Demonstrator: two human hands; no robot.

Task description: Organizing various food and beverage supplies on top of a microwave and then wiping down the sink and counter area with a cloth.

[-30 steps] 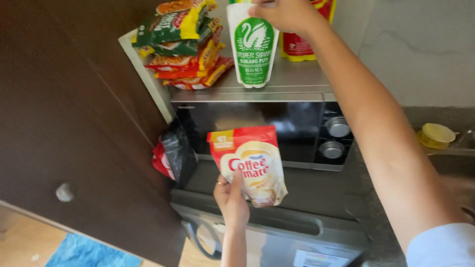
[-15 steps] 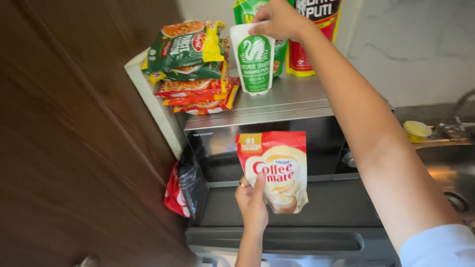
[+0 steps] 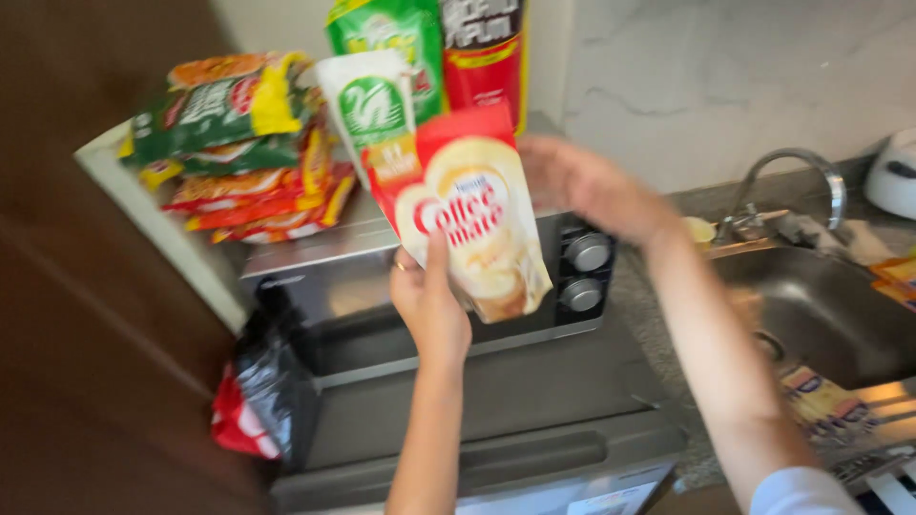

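My left hand (image 3: pixel 431 307) grips a red and cream pouch of creamer (image 3: pixel 465 215) by its lower edge and holds it up in front of the microwave (image 3: pixel 477 315). My right hand (image 3: pixel 587 186) is just right of the pouch's top, fingers spread and blurred, holding nothing. A white and green pouch (image 3: pixel 367 107) stands on the microwave top behind the creamer pouch. A green bag (image 3: pixel 391 29) and a red bag (image 3: pixel 482 48) stand further back.
A stack of instant noodle packets (image 3: pixel 239 143) lies on the microwave's left side. A black and red bag (image 3: pixel 262 396) hangs at the lower left. A dark wooden door (image 3: pixel 86 286) fills the left. A steel sink (image 3: pixel 821 305) with a tap (image 3: pixel 792 181) is at the right.
My right hand has let go of the white and green pouch and dropped toward the creamer pouch. My left hand has raised the creamer pouch to the microwave's top. The view has shifted right.
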